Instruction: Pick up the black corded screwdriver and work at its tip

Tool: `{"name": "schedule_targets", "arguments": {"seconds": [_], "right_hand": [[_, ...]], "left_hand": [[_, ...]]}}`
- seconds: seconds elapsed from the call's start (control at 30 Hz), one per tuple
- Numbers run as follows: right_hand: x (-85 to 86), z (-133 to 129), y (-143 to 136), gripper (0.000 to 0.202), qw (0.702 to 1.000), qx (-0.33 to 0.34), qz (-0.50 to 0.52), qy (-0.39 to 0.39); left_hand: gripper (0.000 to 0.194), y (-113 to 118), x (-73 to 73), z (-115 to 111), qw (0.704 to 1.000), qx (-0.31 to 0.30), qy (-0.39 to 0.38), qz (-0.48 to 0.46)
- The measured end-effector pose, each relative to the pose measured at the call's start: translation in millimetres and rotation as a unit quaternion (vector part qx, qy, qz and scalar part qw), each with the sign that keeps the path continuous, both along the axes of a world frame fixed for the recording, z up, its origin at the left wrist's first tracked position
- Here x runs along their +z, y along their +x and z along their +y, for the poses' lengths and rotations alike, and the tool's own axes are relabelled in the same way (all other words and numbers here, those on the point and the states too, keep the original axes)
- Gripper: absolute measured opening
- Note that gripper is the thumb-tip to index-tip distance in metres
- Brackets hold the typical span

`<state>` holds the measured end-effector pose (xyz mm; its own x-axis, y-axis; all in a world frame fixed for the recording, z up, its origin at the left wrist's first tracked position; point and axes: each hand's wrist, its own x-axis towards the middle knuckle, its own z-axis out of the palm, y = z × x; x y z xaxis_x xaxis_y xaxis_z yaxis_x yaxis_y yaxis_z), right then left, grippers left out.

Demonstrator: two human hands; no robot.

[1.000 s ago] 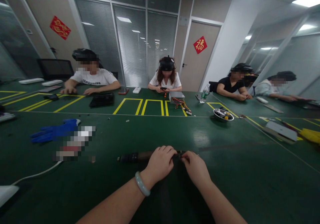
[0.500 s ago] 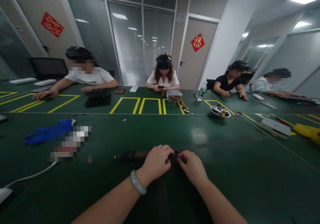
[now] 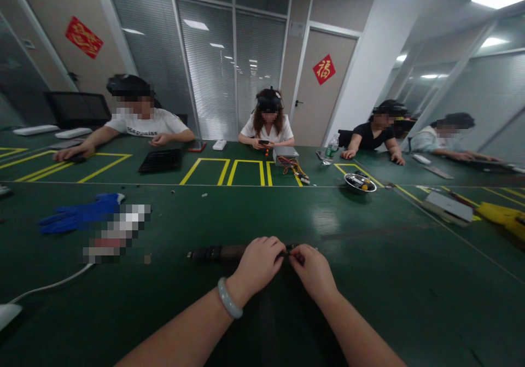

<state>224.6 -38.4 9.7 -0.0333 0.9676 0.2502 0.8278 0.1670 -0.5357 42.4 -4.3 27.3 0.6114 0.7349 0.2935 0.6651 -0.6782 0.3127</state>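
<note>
A long, dark, cylindrical tool (image 3: 232,252), which looks like an electric screwdriver, lies sideways on the green table with its narrow tip to the left. Over its right half my left hand (image 3: 262,266) is closed, a pale bangle on that wrist. My right hand (image 3: 314,271) pinches at the tool's right end, thumb and fingers pressed together close to the left fingertips. Whatever sits in that pinch is small, dark and mostly hidden. Part of the tool's right end shows behind the fingers.
Blue gloves (image 3: 80,215) and a blurred-out power strip with a white cable (image 3: 53,286) lie to the left. Farther off are a metal bowl of parts (image 3: 360,183), a metal box with wires (image 3: 286,155), a water bottle (image 3: 330,149) and a silver box (image 3: 447,208). Several people sit opposite.
My right hand has shifted slightly left, nearer the left fingertips. My left hand stays on the tool. Across the table, a person in black has lowered a hand and moved it left.
</note>
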Motion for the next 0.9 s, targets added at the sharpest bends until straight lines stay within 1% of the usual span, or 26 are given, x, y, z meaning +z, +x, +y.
{"name": "schedule_targets", "arguments": {"seconds": [0.17,0.37,0.53,0.7,0.9], "right_hand": [[-0.6,-0.1,-1.1,0.009,1.000,0.005,-0.010,-0.002],[0.1,0.9,-1.3,0.013,1.000,0.005,-0.028,0.003],[0.8,1.7,-2.7,0.013,0.999,0.000,-0.035,0.003],[2.0,1.3,-4.1,0.012,0.999,-0.007,-0.032,-0.001],[2.4,3.4,-4.2,0.012,0.999,-0.036,-0.016,-0.014]], "left_hand": [[0.008,2.3,-2.4,-0.4,1.000,0.010,0.004,0.000],[0.006,1.8,-1.6,1.8,1.000,0.015,-0.005,-0.006],[0.008,2.4,-2.3,2.4,1.000,0.020,-0.004,-0.010],[0.010,1.7,-2.2,3.1,1.000,0.015,-0.007,-0.003],[0.009,1.1,-3.3,3.5,1.000,0.011,0.002,-0.011]]}}
